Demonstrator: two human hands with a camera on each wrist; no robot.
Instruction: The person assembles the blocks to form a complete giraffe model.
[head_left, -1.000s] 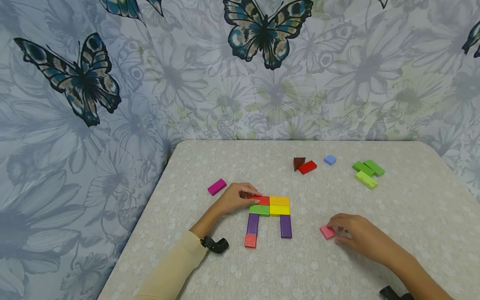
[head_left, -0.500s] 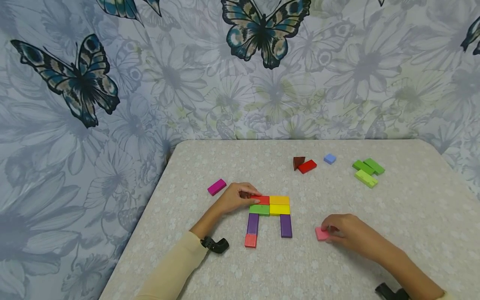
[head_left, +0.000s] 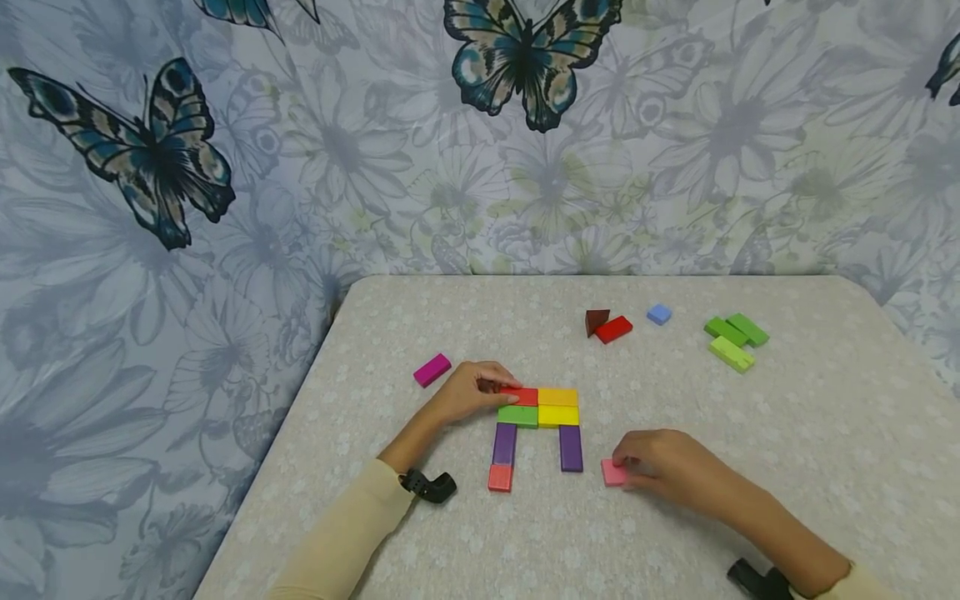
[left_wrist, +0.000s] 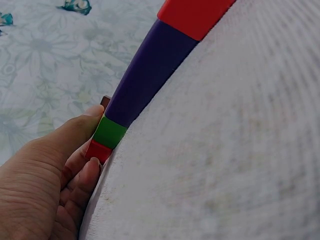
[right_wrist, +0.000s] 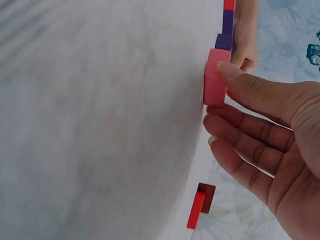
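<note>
In the head view, a flat figure of blocks lies mid-table. A red block and an orange block form its far row; a green block and a yellow block lie just nearer. Two purple blocks extend toward me, the left one ending in a coral-red block. My left hand pinches the red block's left end between thumb and fingers. Right of the figure, my right hand holds a pink block by its right side, thumb on it in the right wrist view.
A magenta block lies beyond my left wrist. Farther back are a dark brown triangular block, a red block and a small blue block. Two green blocks and a lime block sit at the back right.
My right hand has slid the pink block leftward, closer to the right purple block, with a gap between them. The left hand and the figure stay in place.
</note>
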